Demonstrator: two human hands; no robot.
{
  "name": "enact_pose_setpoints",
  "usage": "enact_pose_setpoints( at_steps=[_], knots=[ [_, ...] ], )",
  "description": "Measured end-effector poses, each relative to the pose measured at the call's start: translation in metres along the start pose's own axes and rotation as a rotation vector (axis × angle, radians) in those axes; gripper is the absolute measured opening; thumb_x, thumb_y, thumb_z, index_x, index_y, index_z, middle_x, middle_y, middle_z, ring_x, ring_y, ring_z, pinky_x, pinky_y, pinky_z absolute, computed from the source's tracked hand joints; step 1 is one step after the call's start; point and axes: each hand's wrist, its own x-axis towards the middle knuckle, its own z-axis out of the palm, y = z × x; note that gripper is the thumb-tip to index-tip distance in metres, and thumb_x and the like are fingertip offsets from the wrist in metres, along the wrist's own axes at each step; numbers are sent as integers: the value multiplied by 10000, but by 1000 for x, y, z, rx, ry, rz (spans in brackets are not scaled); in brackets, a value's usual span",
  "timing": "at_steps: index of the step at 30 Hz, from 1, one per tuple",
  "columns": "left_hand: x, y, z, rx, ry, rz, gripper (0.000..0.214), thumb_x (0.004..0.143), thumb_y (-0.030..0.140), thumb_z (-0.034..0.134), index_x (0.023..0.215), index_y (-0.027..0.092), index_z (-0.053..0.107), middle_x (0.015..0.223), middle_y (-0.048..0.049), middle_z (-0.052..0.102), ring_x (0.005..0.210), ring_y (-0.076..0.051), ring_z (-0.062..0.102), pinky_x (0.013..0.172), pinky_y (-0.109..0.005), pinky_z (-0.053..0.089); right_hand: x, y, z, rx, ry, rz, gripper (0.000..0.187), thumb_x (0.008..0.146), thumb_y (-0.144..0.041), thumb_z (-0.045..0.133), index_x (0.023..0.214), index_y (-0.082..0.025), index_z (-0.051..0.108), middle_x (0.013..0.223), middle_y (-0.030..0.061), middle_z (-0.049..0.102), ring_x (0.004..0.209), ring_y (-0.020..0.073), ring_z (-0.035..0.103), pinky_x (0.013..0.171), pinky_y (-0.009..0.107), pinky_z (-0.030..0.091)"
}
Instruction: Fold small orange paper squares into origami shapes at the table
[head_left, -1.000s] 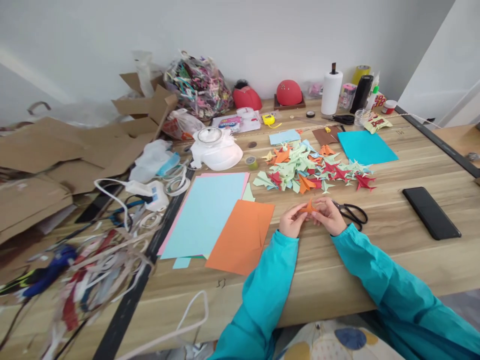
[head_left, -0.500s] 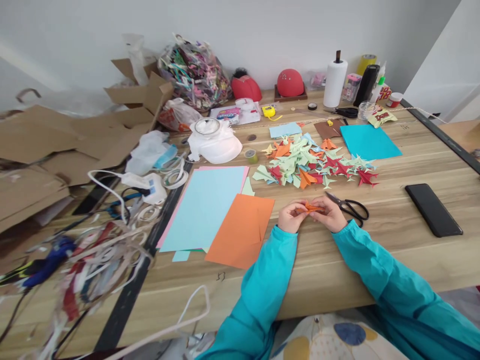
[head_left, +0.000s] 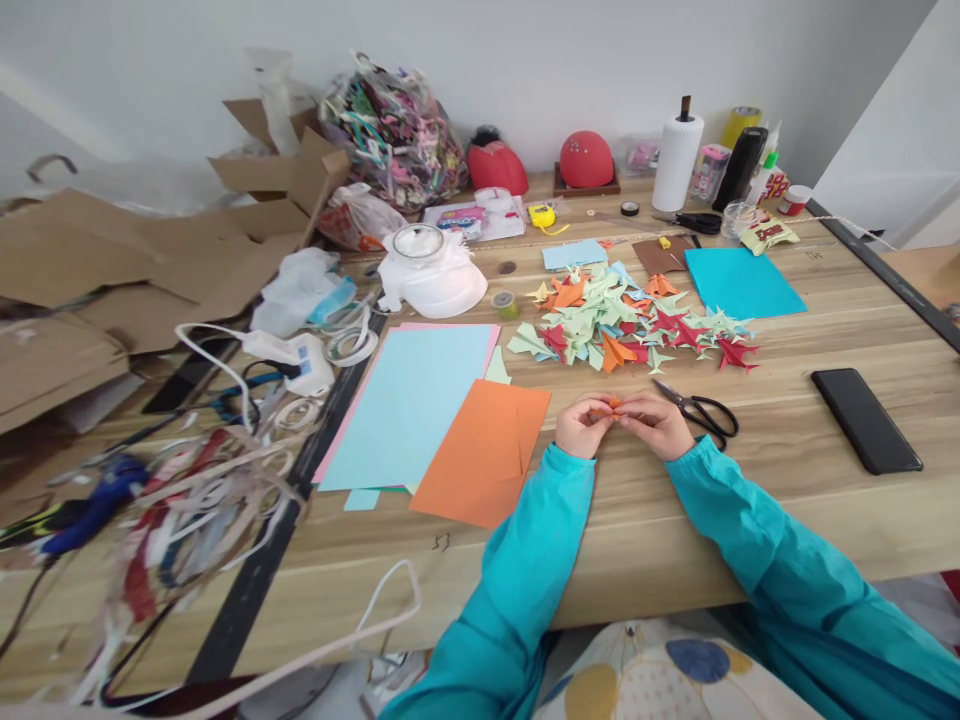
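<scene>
A small folded piece of orange paper [head_left: 615, 404] is pinched between my two hands just above the wooden table. My left hand [head_left: 582, 424] grips it from the left, my right hand [head_left: 655, 422] from the right, and the fingers of both cover most of it. Scissors [head_left: 701, 410] with black handles lie right beside my right hand. Beyond my hands spreads a pile of folded paper pieces [head_left: 600, 315] in pale green, orange, red and blue. Left of my left hand lies an orange paper sheet [head_left: 480, 455], partly over a light blue sheet [head_left: 412, 400].
A black phone [head_left: 866, 420] lies at the right. Bright blue paper [head_left: 744, 282] is behind the pile. Ribbons and cords [head_left: 225, 510], a power strip [head_left: 307, 365] and cardboard boxes [head_left: 187, 250] crowd the left. A white bottle [head_left: 677, 165] stands at the back.
My fingers have closed further over the orange paper, so less of it shows. Both hands stay in nearly the same place; the view has shifted slightly.
</scene>
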Motion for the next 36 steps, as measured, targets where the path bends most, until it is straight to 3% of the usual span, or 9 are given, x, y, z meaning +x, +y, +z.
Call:
enact_pose_setpoints(
  at_steps=[6,10,17,26,36],
  knots=[
    [-1,3,-1,49,-24,-7,70,561,195,695,586,157,642,900,-88,628,868,-191,588,755,-302,483,-1,10,3,40,33,71,233,712,-349,637,882,-191,656,876,76,650,828,201,613,763,358,497],
    [0,3,0,-8,-32,-8,124,568,223,706,650,151,647,902,-89,640,860,-189,600,774,-310,486,-1,11,3,41,76,112,207,679,-352,667,796,-181,652,777,59,663,724,181,611,698,330,500],
    [-1,2,6,-113,-72,-330,327,532,383,722,714,133,619,577,-30,642,492,-136,579,547,-288,501,1,-2,1,346,10,329,281,631,-388,697,719,-164,551,597,15,644,464,113,559,456,249,457],
    [0,4,7,-140,-91,-368,398,505,392,742,751,117,595,495,-4,600,443,-114,548,471,-244,459,3,-2,-5,454,-69,434,354,639,-377,690,823,-175,464,566,-6,661,353,114,551,350,218,431],
    [0,15,9,-183,-165,-350,356,545,371,728,715,128,532,498,22,583,421,-87,526,412,-204,428,3,1,-6,518,-85,398,318,637,-307,703,834,-158,502,559,3,667,369,124,567,364,227,457]
  ],
)
